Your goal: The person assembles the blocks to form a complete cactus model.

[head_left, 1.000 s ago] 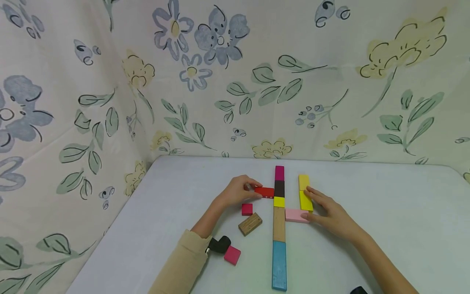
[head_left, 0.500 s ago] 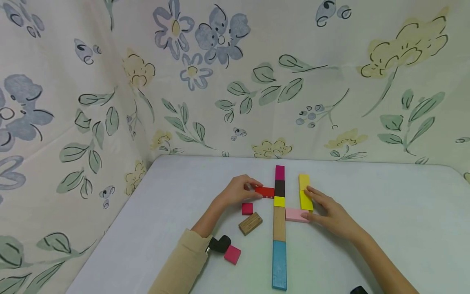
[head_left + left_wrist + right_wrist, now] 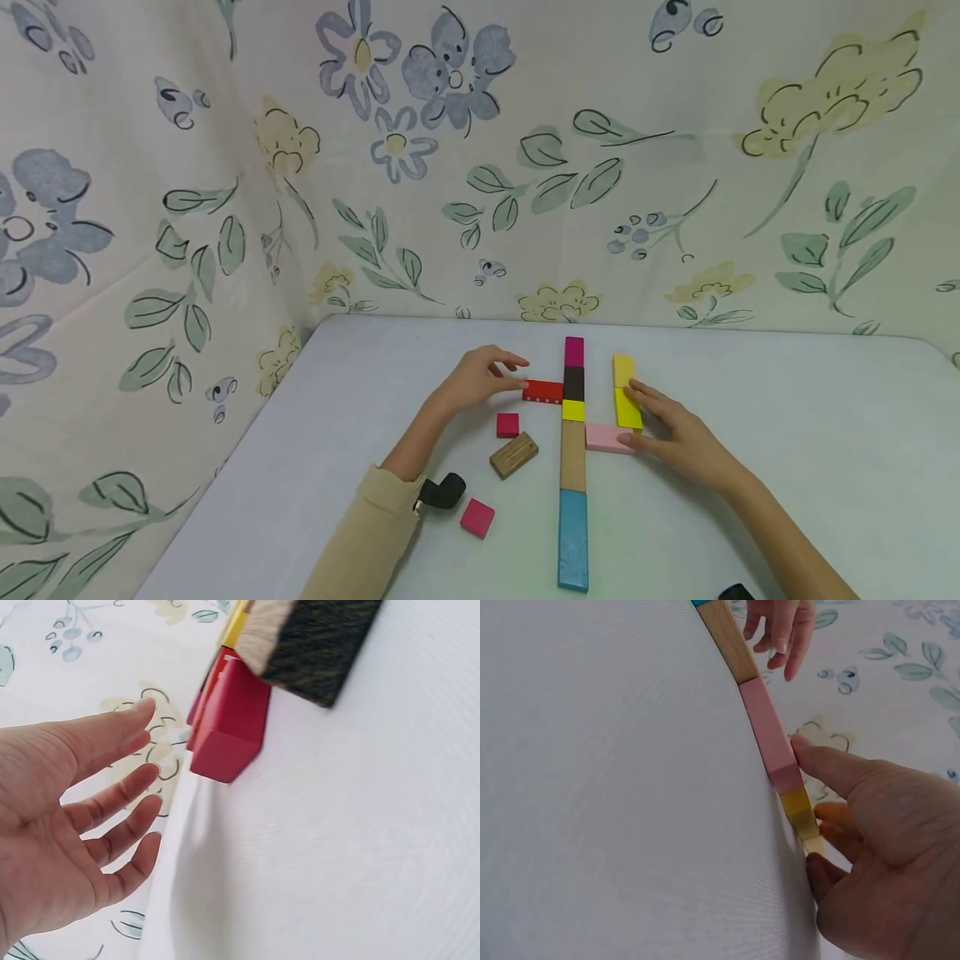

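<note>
While the left hand [image 3: 472, 379] stands by the red block [image 3: 542, 392], fingers apart, the right hand [image 3: 681, 437], loosely spread, partly hides the pink block's [image 3: 602, 438] end.

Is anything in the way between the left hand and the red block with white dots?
Nothing visible blocks it: the left hand has its thumb tip by the red block. The closest crimson block lies nearer the person.
</note>
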Available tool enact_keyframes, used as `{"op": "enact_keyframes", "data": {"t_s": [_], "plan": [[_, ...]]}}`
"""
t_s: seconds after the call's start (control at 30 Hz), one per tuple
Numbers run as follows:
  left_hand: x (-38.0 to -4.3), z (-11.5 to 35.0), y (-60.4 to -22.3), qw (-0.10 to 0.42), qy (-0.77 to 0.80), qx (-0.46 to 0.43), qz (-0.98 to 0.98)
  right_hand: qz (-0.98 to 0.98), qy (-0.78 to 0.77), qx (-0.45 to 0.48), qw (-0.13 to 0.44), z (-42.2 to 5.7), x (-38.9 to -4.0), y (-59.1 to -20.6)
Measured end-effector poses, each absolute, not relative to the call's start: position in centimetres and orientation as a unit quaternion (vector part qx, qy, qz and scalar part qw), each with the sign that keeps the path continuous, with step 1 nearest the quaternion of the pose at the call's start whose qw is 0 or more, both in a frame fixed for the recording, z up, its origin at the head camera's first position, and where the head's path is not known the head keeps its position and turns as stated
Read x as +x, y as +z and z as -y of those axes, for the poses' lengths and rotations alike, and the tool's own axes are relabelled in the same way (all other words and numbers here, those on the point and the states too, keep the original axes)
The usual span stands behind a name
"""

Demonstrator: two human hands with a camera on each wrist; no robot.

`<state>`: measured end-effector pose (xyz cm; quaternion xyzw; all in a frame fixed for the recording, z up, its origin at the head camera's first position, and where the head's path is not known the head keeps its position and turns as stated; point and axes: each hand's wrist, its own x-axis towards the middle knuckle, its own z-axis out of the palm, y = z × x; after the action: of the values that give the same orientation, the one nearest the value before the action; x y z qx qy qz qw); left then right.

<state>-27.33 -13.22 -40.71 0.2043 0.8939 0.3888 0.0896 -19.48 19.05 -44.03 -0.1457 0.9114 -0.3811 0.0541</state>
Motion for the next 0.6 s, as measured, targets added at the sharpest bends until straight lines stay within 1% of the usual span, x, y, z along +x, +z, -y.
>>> {"op": "enact_keyframes", "data": {"t_s": [0.23, 0.4, 0.6], "plan": [[-26.5, 14.0, -39.6, 0.071, 0.391, 0.214, -0.892, -0.911, -0.379, -0.152, 0.050, -19.2, -19.4, -44.0], [-25.4, 14.4, -39.0, 0.075, 0.382, 0.213, -0.896, -0.911, -0.379, -0.153, 0.051, -19.2, -19.5, -44.0], [-23.3, 15.4, -38.5, 0.086, 0.384, 0.233, -0.889, -0.914, -0.372, -0.158, 0.047, -19.3, -19.5, -44.1]]}}
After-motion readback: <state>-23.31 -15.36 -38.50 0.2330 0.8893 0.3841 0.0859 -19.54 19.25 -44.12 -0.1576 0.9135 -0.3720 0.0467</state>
